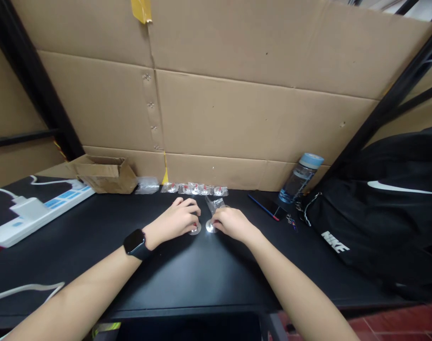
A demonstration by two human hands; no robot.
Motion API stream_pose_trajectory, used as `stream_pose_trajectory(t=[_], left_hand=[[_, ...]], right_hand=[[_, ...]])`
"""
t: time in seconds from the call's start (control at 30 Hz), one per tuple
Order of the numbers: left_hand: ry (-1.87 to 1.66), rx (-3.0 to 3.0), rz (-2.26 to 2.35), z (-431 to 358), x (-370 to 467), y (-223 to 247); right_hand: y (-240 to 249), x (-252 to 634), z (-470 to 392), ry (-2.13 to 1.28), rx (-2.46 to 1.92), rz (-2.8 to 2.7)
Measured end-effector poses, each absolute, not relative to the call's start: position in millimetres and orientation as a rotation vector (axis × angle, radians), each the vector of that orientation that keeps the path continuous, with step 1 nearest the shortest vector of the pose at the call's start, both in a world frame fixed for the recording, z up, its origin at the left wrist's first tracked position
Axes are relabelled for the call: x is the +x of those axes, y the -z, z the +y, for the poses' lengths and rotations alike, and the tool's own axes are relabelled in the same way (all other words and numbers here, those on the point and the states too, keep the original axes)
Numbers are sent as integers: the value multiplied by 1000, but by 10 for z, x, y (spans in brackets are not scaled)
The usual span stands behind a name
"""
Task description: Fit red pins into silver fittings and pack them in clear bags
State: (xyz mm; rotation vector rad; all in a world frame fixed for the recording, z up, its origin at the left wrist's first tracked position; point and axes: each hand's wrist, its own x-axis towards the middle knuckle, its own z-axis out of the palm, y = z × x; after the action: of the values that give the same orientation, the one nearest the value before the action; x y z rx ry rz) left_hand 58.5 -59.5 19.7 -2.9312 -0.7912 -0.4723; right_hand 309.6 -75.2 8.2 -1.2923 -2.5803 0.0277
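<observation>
Forearms fill the bottom of the frame, running up and inward from the lower left and lower right until the hands almost meet at mid-frame on the black table (187,279). A dark watch (135,243) sits on the left wrist.

Left hand (176,220) lies palm down with its fingers curled over a small shiny disc (195,229), whose lower edge peeps out just right of the fingertips; they appear to press or pinch it, though the grip itself is hidden. Right hand (232,223) mirrors it, fingers bent on a second disc (211,227) at its left edge, and it also seems to hold a crumpled clear bag (215,203) that sticks up above the knuckles. How tightly it grips either, I cannot tell.

The two discs lie side by side, close but apparently not touching, in the narrow gap between the hands: each is at the inner fingertips of its own hand, so neither hand is nearer overall. Being round, they show no long axis.

Just above the hands, along the foot of the cardboard wall (258,113), a row of small clear packets (196,189) with red spots runs left to right, near both hands. Further off: a power strip (41,208) and open carton (105,175) at left, a bottle (301,177), phone (267,203) and black backpack (386,208) at right.
</observation>
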Motion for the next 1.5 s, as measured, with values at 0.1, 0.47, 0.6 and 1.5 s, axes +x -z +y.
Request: stream_pose_trajectory(t=[0.1,0.47,0.6,1.5], left_hand=[[472,-2892,-802,-569,583,-170],[672,-2851,-1026,-504,542,-64],[903,-2787,-1231,-513,595,-86],[1245,-2685,-1355,-619,742,-104]], right_hand=[[-64,3102,-743,-3,-1348,-2570],[-112,3090,-799,-138,-1201,-2472],[-181,3070,-770,-296,-1031,-2227],[-253,2946,-807,-1372,-780,-1347]])
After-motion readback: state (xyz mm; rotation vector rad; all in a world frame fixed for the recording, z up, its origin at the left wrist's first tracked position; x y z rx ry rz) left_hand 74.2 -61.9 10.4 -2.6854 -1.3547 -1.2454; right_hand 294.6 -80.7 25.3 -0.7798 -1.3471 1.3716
